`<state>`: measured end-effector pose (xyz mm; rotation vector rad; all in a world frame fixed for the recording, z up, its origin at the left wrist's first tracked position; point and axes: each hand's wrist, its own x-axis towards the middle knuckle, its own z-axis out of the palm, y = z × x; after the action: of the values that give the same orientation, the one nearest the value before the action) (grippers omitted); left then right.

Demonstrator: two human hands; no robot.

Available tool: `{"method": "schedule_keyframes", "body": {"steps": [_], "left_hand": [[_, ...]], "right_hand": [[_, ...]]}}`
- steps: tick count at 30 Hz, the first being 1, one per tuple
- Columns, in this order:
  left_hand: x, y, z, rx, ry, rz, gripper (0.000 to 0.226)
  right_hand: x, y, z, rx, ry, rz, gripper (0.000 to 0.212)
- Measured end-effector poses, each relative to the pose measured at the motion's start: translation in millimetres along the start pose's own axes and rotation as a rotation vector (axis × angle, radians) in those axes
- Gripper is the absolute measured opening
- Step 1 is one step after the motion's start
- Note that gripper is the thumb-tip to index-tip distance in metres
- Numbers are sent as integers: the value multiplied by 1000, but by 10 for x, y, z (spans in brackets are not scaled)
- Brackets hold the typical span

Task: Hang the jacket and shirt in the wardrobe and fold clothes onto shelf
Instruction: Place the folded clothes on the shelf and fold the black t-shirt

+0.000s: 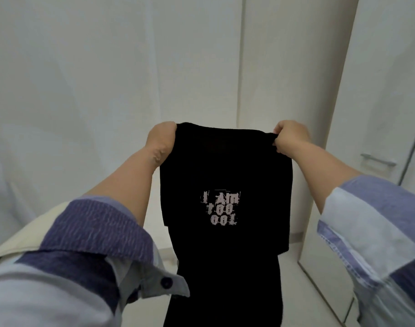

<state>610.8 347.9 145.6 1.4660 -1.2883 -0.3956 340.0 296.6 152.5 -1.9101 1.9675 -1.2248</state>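
While the black T-shirt (225,185) hangs in front of me at mid-frame, these are the notes:

Left grip: my left hand (162,140) is curled round the shirt's top left corner, fingers closed on the cloth.

Right grip: my right hand (288,136) pinches the top right corner, fingers bunched tight on the fabric.

Garment: held in the air, top edge stretched nearly level between both hands, sagging slightly to the right; pale printed lettering sits at centre frame.

Long axis: vertical, dropping from my hands straight to the bottom edge of the frame; one side looks doubled over, so I judge a lengthwise fold is already in.

Nearer hand: both about equally far out, neither arm favoured.

Surroundings: white wardrobe doors (131,67) fill the upper frame; a metal handle (377,159) shows at right; a cream cloth (24,239) lies at lower left, blurred.

Next move, my guess: fold top down to hem, since the length runs away below my hands.
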Motion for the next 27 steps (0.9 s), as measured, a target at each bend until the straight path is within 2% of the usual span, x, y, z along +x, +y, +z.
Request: {"method": "schedule_keyframes", "body": {"steps": [3, 6, 10, 12, 14, 18, 22, 27], "left_hand": [[-36, 80, 27, -587, 15, -106, 20], [-74, 162, 64, -827, -48, -176, 19], [-46, 189, 69, -785, -108, -190, 21], [-13, 161, 55, -761, -146, -192, 27], [7, 149, 45, -765, -165, -205, 29], [60, 125, 23, -751, -190, -222, 33], [137, 67, -16, -710, -254, -225, 36], [201, -6, -46, -660, -352, -228, 39]], "right_hand": [[15, -36, 20, 5, -34, 93, 35], [49, -66, 44, -5, -67, 138, 36], [-6, -117, 63, 53, -210, 203, 28], [-36, -135, 80, 101, -279, 208, 30], [-68, -137, 126, 375, -372, 259, 29], [-79, -165, 239, 920, -410, 300, 15], [-57, -232, 284, 1278, -579, 297, 32], [-20, -300, 295, 1109, -726, 222, 38]]}}
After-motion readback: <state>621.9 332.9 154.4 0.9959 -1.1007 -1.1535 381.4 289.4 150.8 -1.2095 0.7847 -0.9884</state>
